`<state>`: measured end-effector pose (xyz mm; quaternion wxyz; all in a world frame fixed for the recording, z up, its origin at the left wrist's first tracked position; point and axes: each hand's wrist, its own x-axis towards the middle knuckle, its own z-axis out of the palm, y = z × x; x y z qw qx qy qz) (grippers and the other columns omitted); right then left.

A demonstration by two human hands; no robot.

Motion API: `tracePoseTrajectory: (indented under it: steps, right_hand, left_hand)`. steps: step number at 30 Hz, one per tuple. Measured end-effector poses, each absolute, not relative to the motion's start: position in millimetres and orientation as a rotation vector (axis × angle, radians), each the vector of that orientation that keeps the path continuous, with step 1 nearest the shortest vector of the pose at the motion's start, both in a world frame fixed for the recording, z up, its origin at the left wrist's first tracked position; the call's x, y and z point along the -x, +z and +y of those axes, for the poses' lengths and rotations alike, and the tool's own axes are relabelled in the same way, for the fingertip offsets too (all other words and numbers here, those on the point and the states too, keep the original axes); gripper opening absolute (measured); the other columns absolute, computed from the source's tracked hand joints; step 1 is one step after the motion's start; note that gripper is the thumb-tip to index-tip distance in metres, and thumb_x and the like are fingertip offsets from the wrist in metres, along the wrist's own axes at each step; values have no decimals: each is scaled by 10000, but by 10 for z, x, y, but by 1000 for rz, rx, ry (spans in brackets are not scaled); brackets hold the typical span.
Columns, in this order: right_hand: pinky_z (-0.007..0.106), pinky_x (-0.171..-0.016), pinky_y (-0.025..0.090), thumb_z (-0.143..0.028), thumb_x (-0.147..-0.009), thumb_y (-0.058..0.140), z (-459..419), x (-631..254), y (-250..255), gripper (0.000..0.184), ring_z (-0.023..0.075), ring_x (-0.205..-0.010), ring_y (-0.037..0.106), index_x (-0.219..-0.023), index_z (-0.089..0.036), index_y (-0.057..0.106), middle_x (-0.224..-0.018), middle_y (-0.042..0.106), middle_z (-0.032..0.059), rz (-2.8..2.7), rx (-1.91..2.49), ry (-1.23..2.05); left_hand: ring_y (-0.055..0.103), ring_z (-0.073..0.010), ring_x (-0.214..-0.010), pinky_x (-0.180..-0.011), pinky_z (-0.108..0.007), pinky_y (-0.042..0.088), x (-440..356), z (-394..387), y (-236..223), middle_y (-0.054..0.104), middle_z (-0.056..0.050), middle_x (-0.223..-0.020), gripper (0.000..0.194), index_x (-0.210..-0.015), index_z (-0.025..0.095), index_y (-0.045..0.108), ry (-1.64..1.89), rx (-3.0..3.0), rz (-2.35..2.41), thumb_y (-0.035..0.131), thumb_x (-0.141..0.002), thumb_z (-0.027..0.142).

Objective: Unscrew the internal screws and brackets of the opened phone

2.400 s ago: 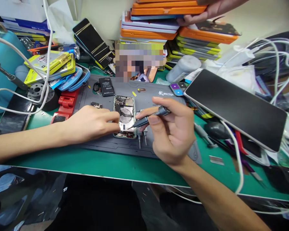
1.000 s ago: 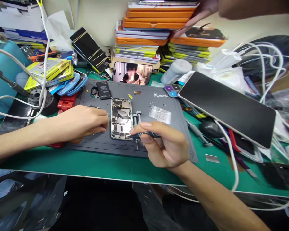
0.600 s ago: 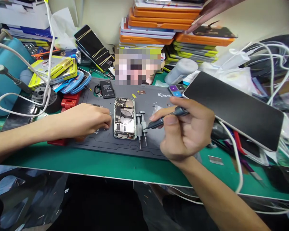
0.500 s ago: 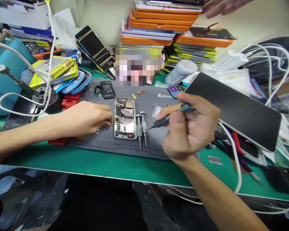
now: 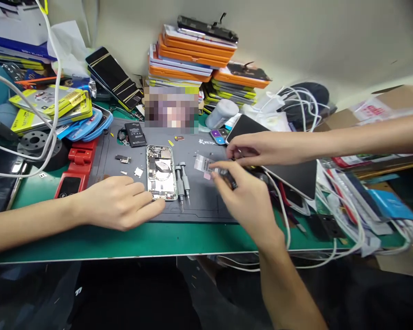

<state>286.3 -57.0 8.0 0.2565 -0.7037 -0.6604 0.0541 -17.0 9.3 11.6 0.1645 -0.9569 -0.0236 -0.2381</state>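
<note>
An opened phone [image 5: 161, 172] lies back-up on the grey repair mat [image 5: 206, 204], its insides showing. My left hand [image 5: 120, 208] rests flat on the mat, fingers stretched toward the phone's lower left corner, holding nothing. My right hand [image 5: 249, 201] is closed round a dark screwdriver [image 5: 228, 177], its fingertips at a small clear packet [image 5: 203, 164] right of the phone. Another person's hand [image 5: 261, 149] reaches in from the right, just beyond the packet. Two more screwdrivers [image 5: 182, 181] lie beside the phone.
A black battery [image 5: 135, 134] and small loose parts lie on the mat's left. Stacked orange boxes [image 5: 189, 55] stand behind. A dark screen panel [image 5: 296, 172], white cables [image 5: 309, 229] and a red clamp [image 5: 77, 158] crowd the green table [image 5: 124, 240].
My right hand carried the screwdriver right, from the phone's edge to the clear packet. The other person's hand came down from the box stack to the mat. My left hand slid toward the phone's bottom.
</note>
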Motion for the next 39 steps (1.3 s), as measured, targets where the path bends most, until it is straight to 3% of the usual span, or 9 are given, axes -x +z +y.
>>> tracePoseTrajectory:
  steps: [8,16,18,21,25,28,31,35,39]
  right_hand:
    - [241,-666,527,-272,-1017,603,-1121,-2494,-388,176,127,-667,726,-1111,-192,728,-962,829,28,-1819,1767,-186]
    - [265,-564,439,-274,-1019,599,-1126,-2395,-588,211,138,-599,699,-1143,-175,738,-874,821,41,-1741,1838,-417]
    - [271,-573,439,-280,-1006,599,-1137,-2409,-584,240,140,-618,682,-1185,-186,729,-910,811,50,-1691,1862,-370]
    - [279,-654,510,-259,-984,568,-1194,-2452,-526,345,144,-734,661,-1315,-228,660,-1006,743,56,-1446,1792,-36]
    - [283,-667,570,-209,-982,539,-1243,-2468,-386,584,133,-809,636,-1540,-337,426,-1045,627,29,-1148,1459,432]
    - [420,-917,632,-182,-967,611,-1178,-2421,-347,617,157,-954,709,-1529,-340,413,-1114,621,28,-1106,1318,284]
    - [555,-1085,582,-155,-961,623,-1079,-2390,-417,559,200,-1112,727,-1467,-300,434,-1144,622,37,-1209,1294,121]
    - [482,-993,627,-138,-944,642,-1033,-2418,-545,586,190,-1090,719,-1458,-292,406,-1141,655,47,-1280,1359,43]
    - [450,-920,634,-166,-967,611,-1060,-2409,-578,581,189,-1035,715,-1485,-285,375,-1147,662,75,-1275,1450,27]
  left_hand:
    - [516,-123,-544,-509,-303,340,157,74,22,567,40,-631,171,-966,183,646,-692,2766,-76,515,-1039,265]
    - [529,-127,-524,-498,-307,337,169,45,9,565,38,-619,157,-971,171,647,-686,2762,-32,550,-1019,285]
    - [528,-121,-520,-499,-306,333,165,51,14,577,39,-617,168,-940,180,639,-719,2785,-59,519,-1023,266]
    - [530,-106,-508,-502,-292,316,159,100,22,612,49,-622,177,-923,197,615,-833,2885,-232,468,-1019,217]
    - [494,-81,-451,-491,-247,278,158,203,26,550,102,-543,153,-997,206,605,-967,3031,-669,466,-1034,258]
    - [490,-65,-452,-511,-215,292,154,246,32,588,105,-592,152,-1024,209,617,-989,3070,-1023,489,-1029,290]
    - [576,-80,-564,-561,-219,323,164,261,64,683,72,-755,144,-1069,224,643,-826,3095,-1180,536,-1017,305]
    - [675,-149,-825,-586,-253,337,234,340,194,709,-35,-1095,226,-1141,210,661,-420,3090,-1055,534,-1038,367]
    - [665,-131,-844,-630,-239,391,328,484,371,685,-17,-1058,164,-1026,218,717,-46,3231,-781,584,-1004,312]
